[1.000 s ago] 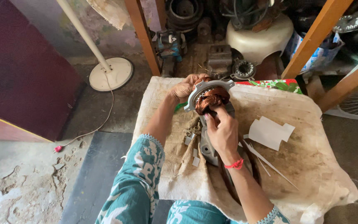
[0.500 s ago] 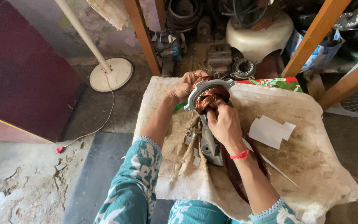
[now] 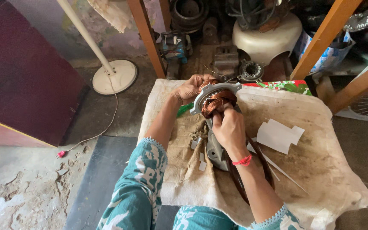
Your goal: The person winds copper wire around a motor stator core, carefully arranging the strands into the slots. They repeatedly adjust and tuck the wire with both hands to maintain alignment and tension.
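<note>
Sacking cloth (image 3: 320,170) covers the low table, padding the work. At its far edge the left hand (image 3: 188,88) cups the motor ring (image 3: 214,99) to steady it, while the right hand (image 3: 228,125) pinches its copper winding (image 3: 216,102). White paper pieces (image 3: 280,135) lie beside.

Your work surface is a low stand draped with a stained beige cloth (image 3: 320,170). On the cloth: 2 or so overlapping white paper pieces (image 3: 280,135) at your right, a thin white strip (image 3: 280,169) beside them, small white scraps (image 3: 201,159) near centre, and a grey metal housing (image 3: 216,151).
</note>
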